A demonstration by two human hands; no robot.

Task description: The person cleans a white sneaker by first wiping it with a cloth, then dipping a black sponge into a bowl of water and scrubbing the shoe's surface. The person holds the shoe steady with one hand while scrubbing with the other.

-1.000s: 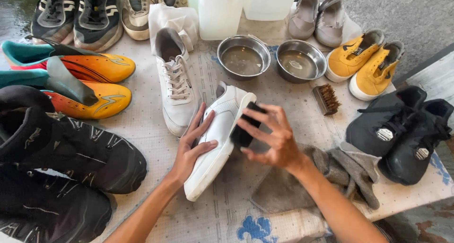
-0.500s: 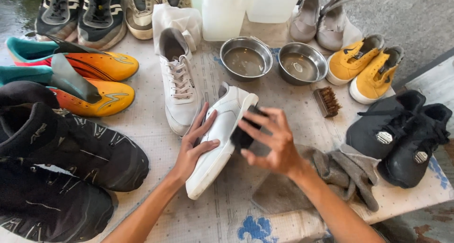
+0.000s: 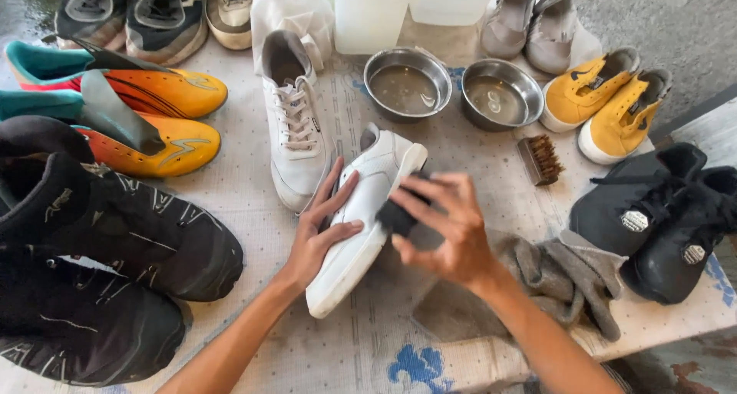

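Left hand [image 3: 318, 237] flat on white sneaker [image 3: 361, 217] at frame centre, right hand [image 3: 449, 229] fingers closed around dark object [image 3: 398, 214], perhaps a sponge.

Right hand [image 3: 453, 229] with dark sponge [image 3: 398, 216] has shifted slightly along the white shoe [image 3: 361, 217]; left hand [image 3: 322, 225] fingers spread wider.

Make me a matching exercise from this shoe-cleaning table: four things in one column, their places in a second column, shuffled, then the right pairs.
Things:
1. white sneaker
2. yellow sneakers
3. small brush
4. grey cloth

Places:
A. far right, beside the steel bowls
B. under the left hand
C. near edge, by the black boots
D. bristles up, just in front of the right-hand bowl

Pairs: 1-B, 2-A, 3-D, 4-C
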